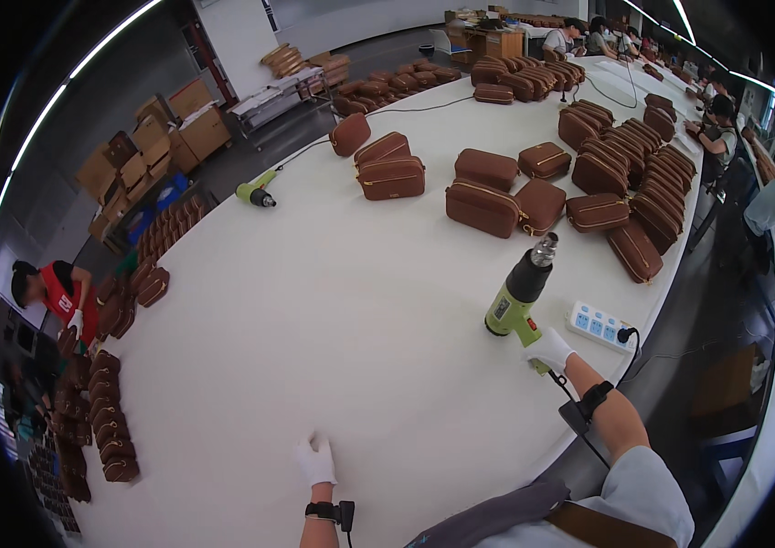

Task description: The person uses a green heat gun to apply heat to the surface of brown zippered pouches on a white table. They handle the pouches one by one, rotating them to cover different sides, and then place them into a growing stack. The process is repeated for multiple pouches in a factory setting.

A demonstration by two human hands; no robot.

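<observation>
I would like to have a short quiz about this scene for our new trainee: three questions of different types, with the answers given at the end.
1. Multiple choice. What does the right grip hold?
A) scissors
B) a green and black heat gun
C) a roll of tape

2. True or false. The left grip is holding a brown bag.

3. Fill in the missing word. In the picture, the white power strip lies on the table, to the ____ of the held heat gun.

Key
1: B.
2: False; no object shows in it.
3: right.
</observation>
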